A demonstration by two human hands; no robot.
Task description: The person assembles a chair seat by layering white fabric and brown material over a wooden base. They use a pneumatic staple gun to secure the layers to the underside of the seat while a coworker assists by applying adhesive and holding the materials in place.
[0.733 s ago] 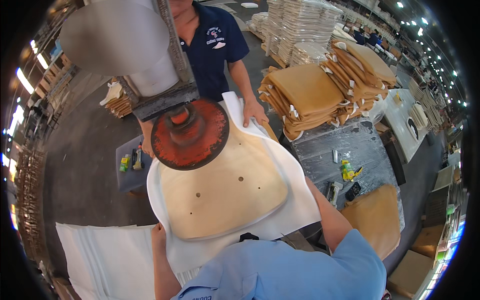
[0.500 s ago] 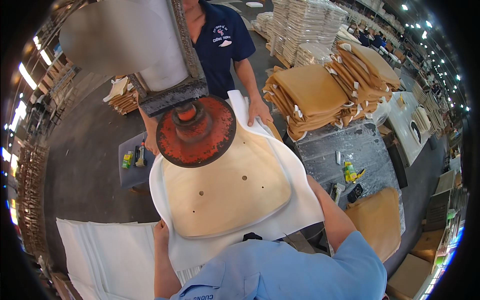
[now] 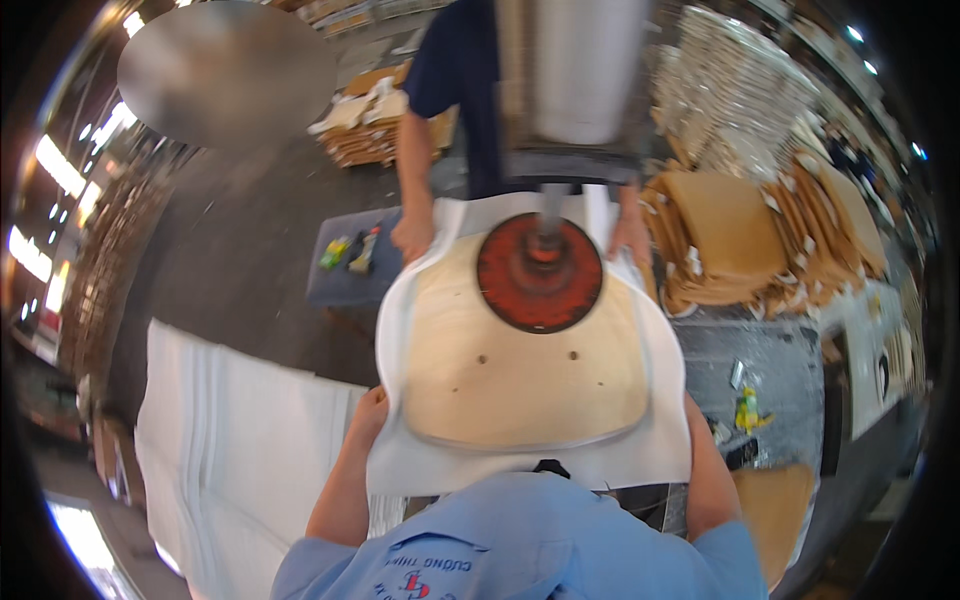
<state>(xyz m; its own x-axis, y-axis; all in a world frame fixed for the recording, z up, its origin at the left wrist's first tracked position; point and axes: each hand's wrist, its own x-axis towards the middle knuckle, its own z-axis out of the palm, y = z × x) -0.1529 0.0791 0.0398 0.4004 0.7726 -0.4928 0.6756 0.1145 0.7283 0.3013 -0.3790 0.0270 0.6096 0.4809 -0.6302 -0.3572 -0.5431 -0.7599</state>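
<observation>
A pale plywood panel (image 3: 530, 400) with small holes lies on a white padding sheet (image 3: 440, 465), whose edges curl up around it. The red round plate (image 3: 540, 300) of a press rests on the panel's far half, its shaft extended. My left hand (image 3: 371, 408) is closed on the sheet's left edge. At the right edge is my right hand (image 3: 692, 408), its fingers hidden by the sheet. Across from me, a co-worker's two hands (image 3: 412, 235) are at the far edge of the sheet, one on each side of the press.
White sheets (image 3: 240, 420) are stacked at the left. A grey stool (image 3: 345, 285) holds small tools. On the right, folded tan covers (image 3: 720, 230) lie by a plastic-wrapped table (image 3: 755, 345). The press column (image 3: 580, 80) stands above the far side.
The press plate has come down onto the panel, with its shaft now showing longer. My view has shifted, so the scene appears further right. My left hand still holds the sheet's edge.
</observation>
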